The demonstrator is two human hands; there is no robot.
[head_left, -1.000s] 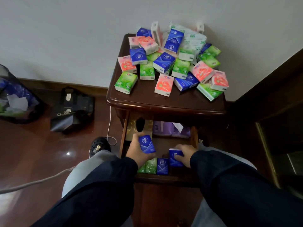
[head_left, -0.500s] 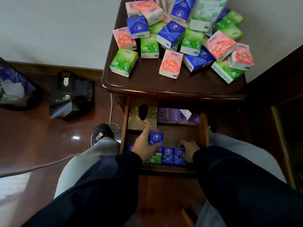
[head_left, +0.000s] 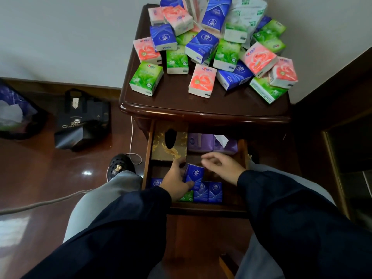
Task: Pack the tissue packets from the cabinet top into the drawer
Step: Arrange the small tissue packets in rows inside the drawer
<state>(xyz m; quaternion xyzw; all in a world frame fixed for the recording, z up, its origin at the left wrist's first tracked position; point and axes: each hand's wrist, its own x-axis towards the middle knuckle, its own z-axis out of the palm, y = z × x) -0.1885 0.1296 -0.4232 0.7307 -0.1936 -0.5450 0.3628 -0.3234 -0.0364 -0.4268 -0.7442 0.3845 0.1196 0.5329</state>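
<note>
An open drawer is pulled out below the cabinet top, and all positions here are taken from it. Over its front half, a blue tissue packet is held upright by the left hand, thumb and fingers curled round the packet's edges; it is judged to be kept on end so it can slot into the row of blue and green packets standing against the drawer's front wall. The right hand hovers over the drawer's middle, holding nothing, fingers loosely curled and slightly spread; contact with the drawer floor cannot be told. At the drawer's back, a gold tissue box fills the left corner and purple packs the right, so free floor is left only in the middle band and the front right. The drawer's side walls hem both wrists closely; the overhanging cabinet edge limits lift at the back. Above the drawer, a large heap of packets remains on the cabinet top, so packing is judged barely begun.
</note>
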